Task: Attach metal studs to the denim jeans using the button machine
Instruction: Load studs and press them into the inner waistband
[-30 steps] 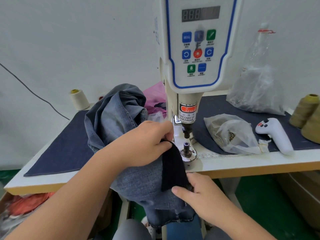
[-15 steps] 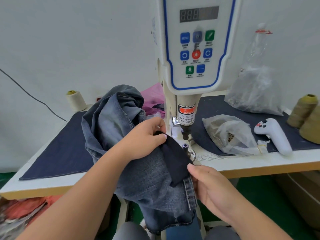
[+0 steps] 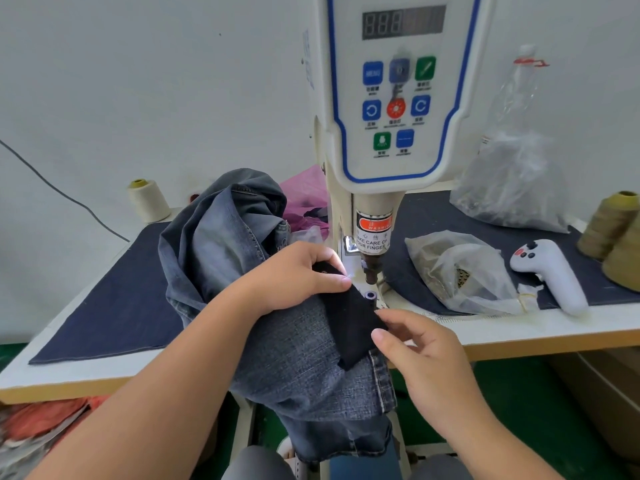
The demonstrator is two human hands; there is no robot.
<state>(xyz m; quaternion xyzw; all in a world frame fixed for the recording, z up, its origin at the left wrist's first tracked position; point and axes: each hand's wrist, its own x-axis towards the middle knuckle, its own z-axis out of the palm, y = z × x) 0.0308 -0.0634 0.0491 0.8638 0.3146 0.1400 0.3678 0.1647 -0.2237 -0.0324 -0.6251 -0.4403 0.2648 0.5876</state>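
Note:
Grey-blue denim jeans (image 3: 298, 362) are bunched on the table and hang over its front edge. A dark pocket lining (image 3: 349, 323) is folded out over them, just left of the button machine's lower die (image 3: 370, 295). My left hand (image 3: 294, 275) grips the upper edge of the lining and the denim below it. My right hand (image 3: 415, 344) hovers at the lining's right edge with its fingers loosely spread; the fingertips are at the cloth but I cannot see a grip. The button machine (image 3: 391, 109) stands upright behind, its punch (image 3: 370, 268) raised above the die.
A clear bag of metal studs (image 3: 460, 271) lies right of the machine, beside a white handheld controller (image 3: 550, 275). A larger plastic bag (image 3: 512, 188) and olive thread cones (image 3: 613, 226) stand further right. A cream thread cone (image 3: 147, 199) is at the back left. A dark cloth (image 3: 104, 306) covers the table.
My right hand has let go of the jeans' lower edge and risen to the lining's right edge. The lining has shifted up toward the die. My left hand has kept its hold.

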